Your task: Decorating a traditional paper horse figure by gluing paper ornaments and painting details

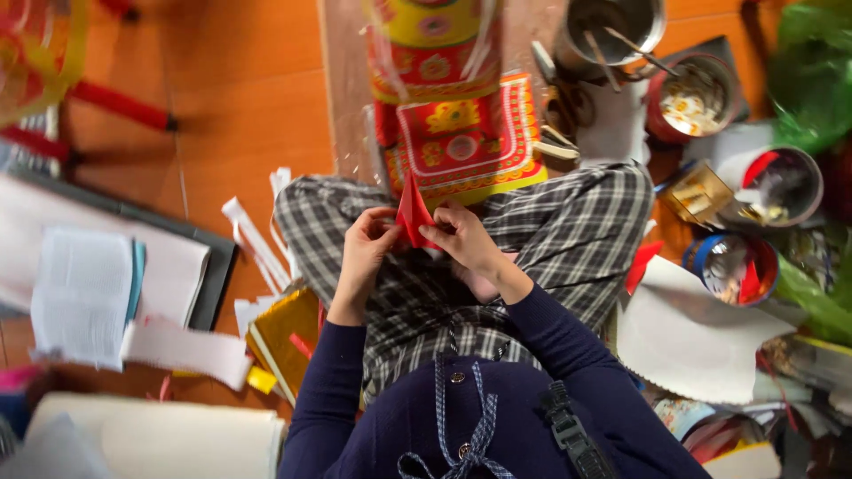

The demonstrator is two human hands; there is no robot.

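Note:
A small folded piece of red paper (413,211) is pinched between both hands above my lap. My left hand (364,253) holds its left side with the fingers curled around the edge. My right hand (463,238) grips its right side with thumb and fingertips. I sit cross-legged in checked trousers (568,235) and a dark blue top. Just beyond my knees stands a red and yellow decorated paper model (457,133) wrapped in clear film.
Round tins (692,98) and pots with scraps and tools stand at the right, with white sheets (692,341) and a green bag (812,71). White paper stacks (84,293), paper strips (253,235) and a yellow pad (284,333) lie at the left on the orange floor (240,98).

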